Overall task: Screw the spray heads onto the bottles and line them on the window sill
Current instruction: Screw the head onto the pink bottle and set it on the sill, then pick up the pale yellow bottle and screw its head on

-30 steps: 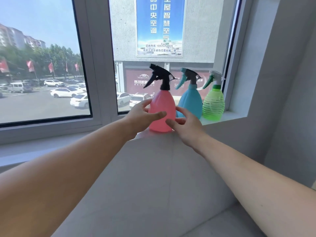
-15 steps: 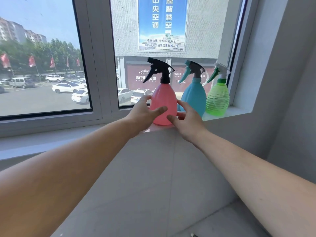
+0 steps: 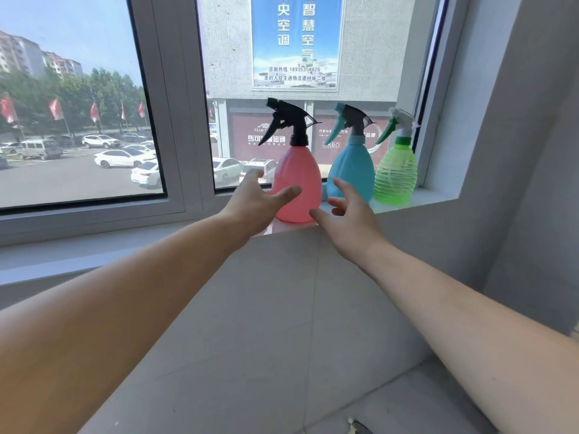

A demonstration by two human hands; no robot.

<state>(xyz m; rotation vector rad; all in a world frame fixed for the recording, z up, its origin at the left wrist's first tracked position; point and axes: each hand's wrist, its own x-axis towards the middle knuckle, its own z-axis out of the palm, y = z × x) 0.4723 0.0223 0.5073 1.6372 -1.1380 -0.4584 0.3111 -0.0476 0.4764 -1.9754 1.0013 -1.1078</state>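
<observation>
Three spray bottles stand upright in a row on the window sill point(image 3: 416, 200). The pink bottle point(image 3: 302, 173) with a black spray head is leftmost, the blue bottle point(image 3: 352, 169) with a teal and grey head is in the middle, and the green ribbed bottle point(image 3: 396, 173) with a white and green head is at the right by the window frame. My left hand point(image 3: 253, 208) is open at the pink bottle's left side, thumb across its front. My right hand point(image 3: 347, 214) is open just right of its base, fingers spread, holding nothing.
The window glass and its white frame point(image 3: 175, 120) rise right behind the bottles. A grey wall point(image 3: 501, 151) closes the sill on the right. Below the sill a pale tiled surface point(image 3: 266, 324) slopes toward me. A small dark object point(image 3: 357, 426) shows at the bottom edge.
Both hands have loosened from the pink bottle, which now stands on the sill by itself. The fingers have spread apart and the right hand has drawn back a little.
</observation>
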